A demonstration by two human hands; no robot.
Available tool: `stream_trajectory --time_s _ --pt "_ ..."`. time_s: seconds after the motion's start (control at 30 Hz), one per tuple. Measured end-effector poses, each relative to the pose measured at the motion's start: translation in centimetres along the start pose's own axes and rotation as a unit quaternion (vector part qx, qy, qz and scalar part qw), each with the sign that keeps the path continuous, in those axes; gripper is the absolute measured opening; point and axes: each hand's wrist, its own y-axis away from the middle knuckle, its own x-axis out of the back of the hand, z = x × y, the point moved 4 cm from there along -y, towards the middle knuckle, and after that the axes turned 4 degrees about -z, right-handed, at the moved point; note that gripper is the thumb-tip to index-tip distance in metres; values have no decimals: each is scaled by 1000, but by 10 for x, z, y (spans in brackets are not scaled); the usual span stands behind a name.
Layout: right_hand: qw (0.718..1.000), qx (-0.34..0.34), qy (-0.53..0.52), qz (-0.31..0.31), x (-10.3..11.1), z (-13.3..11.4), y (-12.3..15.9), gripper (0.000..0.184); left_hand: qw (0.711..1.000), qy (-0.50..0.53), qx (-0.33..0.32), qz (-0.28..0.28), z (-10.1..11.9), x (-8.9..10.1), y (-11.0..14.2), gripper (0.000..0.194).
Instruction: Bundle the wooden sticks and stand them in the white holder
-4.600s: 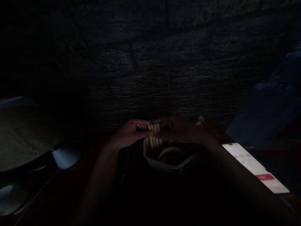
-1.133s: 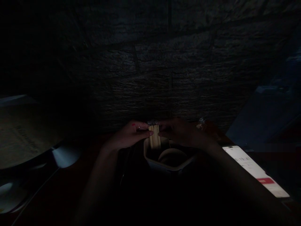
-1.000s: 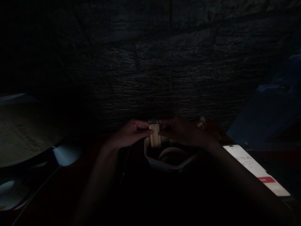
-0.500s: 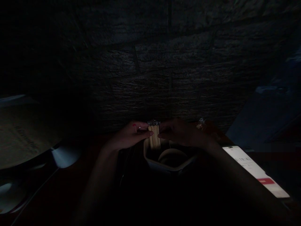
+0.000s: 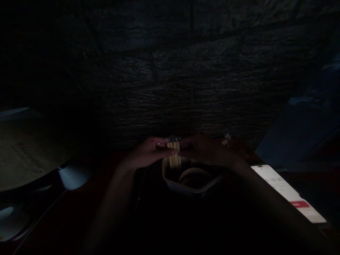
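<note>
In the head view, a side-by-side row of thin pale sticks [image 5: 174, 163] stands upright at the back left of a dark container [image 5: 183, 187]. Whether they are wood or food I cannot tell. Shiny crinkled wrapping [image 5: 174, 139] shows at their top ends. My left hand [image 5: 145, 153] grips the row from the left, its thumb lying across the front of the sticks. From the right, my right hand [image 5: 205, 150] closes on the same row, thumb near its right edge; deep shadow hides most of its fingers. A round rim [image 5: 195, 170] shows inside the container.
A lit phone [image 5: 281, 189] lies at the right. Behind my right hand sits a crumpled clear wrapper [image 5: 227, 139]. A printed brown bag [image 5: 29, 152] and a thin white cable [image 5: 39, 219] are at the left. A rough block wall [image 5: 172, 71] rises close behind.
My left thumb has slid slightly right across the sticks, and the row looks a little less even. My right hand and the container have barely moved.
</note>
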Motion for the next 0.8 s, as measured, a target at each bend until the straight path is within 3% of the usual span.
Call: stream_trajectory --time_s 0.8 --pt "1000 -24 7 -5 2 -2 3 21 999 28 -17 7 1 -3 -3 32"
